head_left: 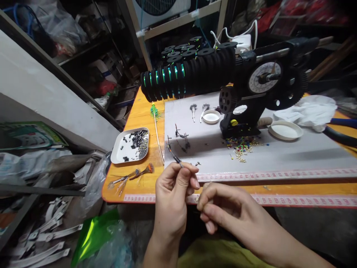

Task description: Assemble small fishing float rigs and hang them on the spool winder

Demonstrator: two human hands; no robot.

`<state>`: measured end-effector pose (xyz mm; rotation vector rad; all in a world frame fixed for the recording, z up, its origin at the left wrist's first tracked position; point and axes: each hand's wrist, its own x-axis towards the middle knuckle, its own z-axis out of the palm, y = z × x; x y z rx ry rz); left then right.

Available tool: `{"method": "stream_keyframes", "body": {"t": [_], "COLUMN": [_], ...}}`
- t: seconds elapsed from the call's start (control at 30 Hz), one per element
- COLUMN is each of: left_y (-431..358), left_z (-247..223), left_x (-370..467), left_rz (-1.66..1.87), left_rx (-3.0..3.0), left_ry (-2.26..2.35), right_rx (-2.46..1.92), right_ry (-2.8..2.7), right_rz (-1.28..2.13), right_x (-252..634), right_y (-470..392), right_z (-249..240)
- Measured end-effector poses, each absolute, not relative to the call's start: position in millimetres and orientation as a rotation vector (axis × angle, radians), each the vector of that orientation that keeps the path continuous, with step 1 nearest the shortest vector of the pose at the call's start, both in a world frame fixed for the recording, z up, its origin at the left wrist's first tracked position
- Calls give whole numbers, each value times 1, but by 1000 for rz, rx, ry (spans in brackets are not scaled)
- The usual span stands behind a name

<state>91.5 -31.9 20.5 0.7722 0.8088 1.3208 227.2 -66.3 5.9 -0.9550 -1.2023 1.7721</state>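
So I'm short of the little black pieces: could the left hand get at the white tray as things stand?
Probably yes. The white tray lies open on the orange table, left of the left hand, with nothing between; but that hand already pinches a thin rig.

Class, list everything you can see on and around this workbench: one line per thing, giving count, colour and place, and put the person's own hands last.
Winding machine: one, black with a white dial, back right of the grey mat.
Foam spools: a long row, black with green line, on the machine's left.
Square tray: one, white, holding small black parts, left on the orange table.
Round dishes: two, white, beside the machine's base.
Beads: a scattered heap, mixed colours, in front of the machine.
White cloth: one, far right.
Thin float rig: one, dark, pinched at the mat's front edge.
Left hand: pinches the rig.
Right hand: closed, beside the left hand; what it holds cannot be seen.
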Motion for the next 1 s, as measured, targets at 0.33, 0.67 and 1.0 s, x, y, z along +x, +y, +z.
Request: {"method": "stream_keyframes", "body": {"t": [0.33,0.67,1.0], "left_y": [-31,-49,-71], "left_z": [24,17,5], "left_x": [100,83,81], "left_rz": [1189,1061,1207], "left_rx": [653,1069,1569], "left_ry": [658,860,1266], "right_rx": [-991,-1017,-959], "right_ry": [-1834,-1899,-2008], "right_rz": [998,847,540], "right_x": [239,249,248], "right_y": [-76,-78,-71], "right_z": [17,15,7]}}
